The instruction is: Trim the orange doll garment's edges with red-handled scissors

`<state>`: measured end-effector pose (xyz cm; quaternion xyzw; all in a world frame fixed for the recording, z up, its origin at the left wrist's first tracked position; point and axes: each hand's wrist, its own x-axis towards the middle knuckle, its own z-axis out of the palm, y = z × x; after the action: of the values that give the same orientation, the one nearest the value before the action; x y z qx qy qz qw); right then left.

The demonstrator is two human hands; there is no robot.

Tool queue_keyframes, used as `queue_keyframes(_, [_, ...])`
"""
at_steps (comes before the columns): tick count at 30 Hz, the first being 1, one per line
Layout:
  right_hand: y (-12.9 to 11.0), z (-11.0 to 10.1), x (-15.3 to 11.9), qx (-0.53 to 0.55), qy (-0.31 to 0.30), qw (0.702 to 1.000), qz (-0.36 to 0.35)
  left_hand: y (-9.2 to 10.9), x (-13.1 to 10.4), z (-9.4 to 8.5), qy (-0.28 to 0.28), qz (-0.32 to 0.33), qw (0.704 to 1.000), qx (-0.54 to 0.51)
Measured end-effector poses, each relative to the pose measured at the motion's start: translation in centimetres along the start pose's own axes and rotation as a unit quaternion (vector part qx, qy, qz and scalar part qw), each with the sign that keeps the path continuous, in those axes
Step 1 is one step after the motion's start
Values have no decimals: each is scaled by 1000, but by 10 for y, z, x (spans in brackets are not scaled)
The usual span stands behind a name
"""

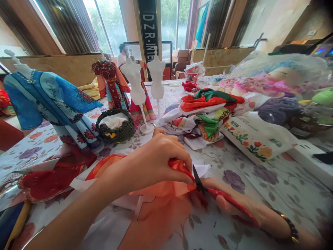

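Left hand (170,152) pinches a bunched edge of the sheer orange fabric (162,192) between thumb and fingers, while the right hand (221,199) grips the red-handled scissors (234,202), their dark blades right at that edge; how far apart the blades stand is hard to tell. The fabric lies across the near middle of the table, partly over white material, its lower part blurred. A dark beaded bracelet (287,224) circles the right wrist. Beneath everything spreads a floral tablecloth (235,173) with purple blooms and grey leaves. Beyond the left hand stand 2 bare white mannequins (157,78), and to their left a dark woven basket (125,133) contains crumpled white material. Behind the basket, a small mannequin wears a red beaded costume (111,78); farther left, another wears a blue wide-sleeved robe (56,93). A red garment (56,177) lies near the table's left side. Past the hands on the right sits a heap of colourful cloth (201,113), with a flower-printed packet (256,137) just beside it and a clear plastic bag (281,66) over pink and blue contents behind.
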<state>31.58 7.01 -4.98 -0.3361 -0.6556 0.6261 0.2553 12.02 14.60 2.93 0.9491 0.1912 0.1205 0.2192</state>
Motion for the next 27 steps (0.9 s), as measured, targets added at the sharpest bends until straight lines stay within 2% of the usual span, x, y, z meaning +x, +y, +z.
queue_keyframes(5, [5,-2,1,-9,-12,1000,-10,-1,0,2,-6,-1,1000,-13])
queue_keyframes(11, [11,-2,-2,-14,0,1000,-9,-1,0,2,-1,-22,1000,-3])
queue_keyframes(20, [15,-3,0,22,-10,999,-25,1,3,4,18,-43,999,-9])
queue_keyframes(27, [33,-2,-6,42,4,997,-62,1,2,5,36,-77,996,-11])
